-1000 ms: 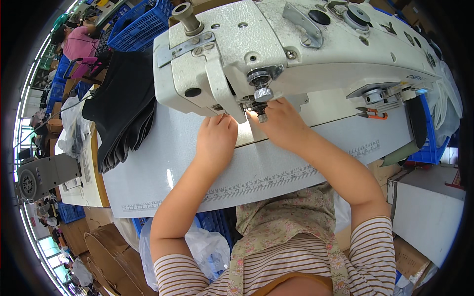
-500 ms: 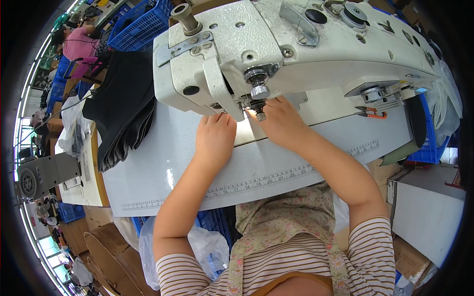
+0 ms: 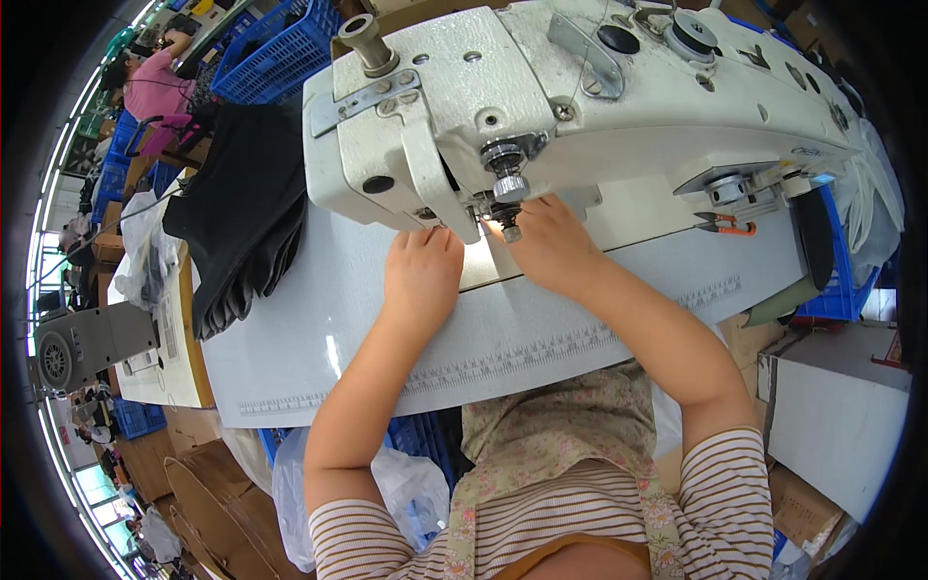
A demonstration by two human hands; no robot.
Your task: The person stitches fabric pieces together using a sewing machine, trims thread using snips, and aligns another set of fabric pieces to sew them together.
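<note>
A white sewing machine [image 3: 435, 106] stretches across the upper middle, its head above both of my hands. My left hand [image 3: 423, 266] rests on the table left of the lit needle area, with knuckles bent and fingertips hidden beneath the machine head. On the other side, my right hand [image 3: 556, 246] reaches in beside the thread tension knob [image 3: 510, 186], fingers curled and their tips partly covered. Both hands look closed, but whatever lies between their fingers is hidden. A bright metal plate [image 3: 480, 266] shows between them.
Stacked black fabric pieces [image 3: 237, 208] hang over the table's left side. Orange-handled thread snips [image 3: 727, 224] lie under the machine arm at right. A printed ruler [image 3: 522, 365] runs along the front of the pale table. A blue crate [image 3: 280, 48] stands behind; a person in pink [image 3: 159, 82] sits far left.
Both hands stay almost in place under the machine head. The whole view has shifted very slightly. The far person's arm has lifted toward the head.
</note>
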